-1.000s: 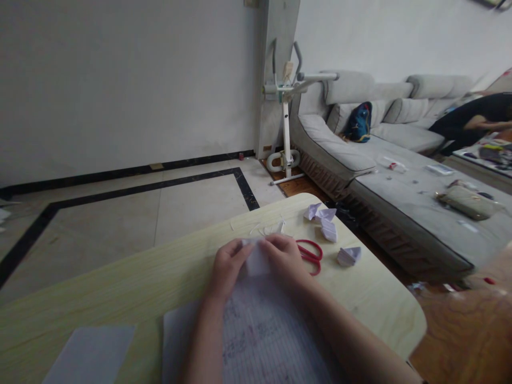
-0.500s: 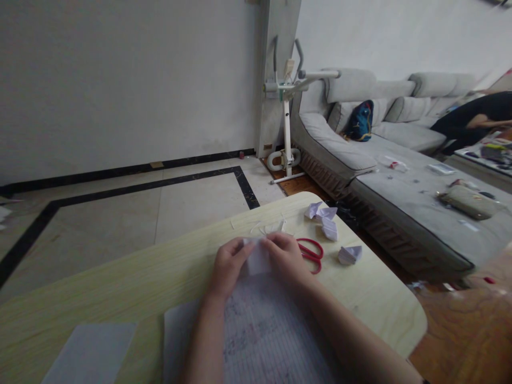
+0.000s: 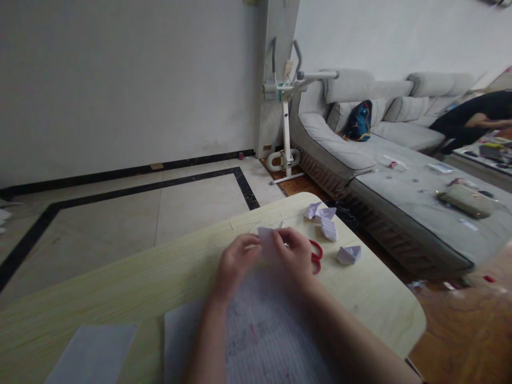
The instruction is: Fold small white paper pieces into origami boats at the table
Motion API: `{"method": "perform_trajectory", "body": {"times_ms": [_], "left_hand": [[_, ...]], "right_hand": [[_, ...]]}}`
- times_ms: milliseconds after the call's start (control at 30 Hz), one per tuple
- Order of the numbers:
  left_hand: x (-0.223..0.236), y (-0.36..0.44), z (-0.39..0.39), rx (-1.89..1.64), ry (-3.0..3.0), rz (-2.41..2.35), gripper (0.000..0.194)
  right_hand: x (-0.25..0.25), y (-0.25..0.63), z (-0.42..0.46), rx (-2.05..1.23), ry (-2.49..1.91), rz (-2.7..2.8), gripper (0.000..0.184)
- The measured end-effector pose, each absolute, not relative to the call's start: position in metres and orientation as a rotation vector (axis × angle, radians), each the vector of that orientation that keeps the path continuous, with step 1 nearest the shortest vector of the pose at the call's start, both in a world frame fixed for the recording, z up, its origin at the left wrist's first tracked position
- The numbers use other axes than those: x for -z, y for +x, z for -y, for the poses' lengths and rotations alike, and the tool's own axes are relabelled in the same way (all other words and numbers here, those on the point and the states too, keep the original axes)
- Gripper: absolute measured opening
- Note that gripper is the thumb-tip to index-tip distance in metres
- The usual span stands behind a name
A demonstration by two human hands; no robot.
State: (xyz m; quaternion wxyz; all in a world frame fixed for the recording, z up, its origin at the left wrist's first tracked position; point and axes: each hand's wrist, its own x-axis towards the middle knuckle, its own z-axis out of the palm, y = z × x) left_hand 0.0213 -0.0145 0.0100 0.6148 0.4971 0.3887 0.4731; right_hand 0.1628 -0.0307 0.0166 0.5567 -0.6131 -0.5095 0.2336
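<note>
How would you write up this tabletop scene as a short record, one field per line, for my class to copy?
Right hand: pinching small white paper
Left hand: beside that paper, blurred; contact unclear
Below hands: lined sheet with marks
Right side of table: red-handled scissors, partly hidden; folded paper pieces
Left side: pale sheet
Background: grey sofa, exercise machine

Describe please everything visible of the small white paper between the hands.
The small white paper looks thin and plain, with a corner at its upper left. The right hand pinches its right side, above the lined white paper sheet. The left hand is beside it; whether it touches is unclear. Blur hides its lower edge and any folds.
</note>
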Motion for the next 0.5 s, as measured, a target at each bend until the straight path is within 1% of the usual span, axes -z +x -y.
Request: {"method": "perform_trajectory", "body": {"times_ms": [100, 200, 367, 500], "left_hand": [[-0.0149, 0.0239, 0.0158, -1.025, 1.161, -0.829, 0.031], [-0.0179, 0.0234, 0.0165, -0.978, 1.149, -0.818, 0.041], [-0.0161, 0.0207, 0.0152, -0.956, 1.181, -0.944, 0.031], [-0.0103, 0.0216, 0.0126, -1.038, 1.196, -1.111, 0.023]], "right_hand": [[-0.0151, 0.1597, 0.0351, -0.391, -1.395, 1.432, 0.009], [-0.0119, 0.1559, 0.0374, -0.415, -1.352, 1.566, 0.014], [-0.0133, 0.153, 0.0381, -0.499, -1.352, 1.661, 0.028], [-0.0172, 0.1545, 0.0383, -0.519, -1.319, 1.669, 0.028]]}}
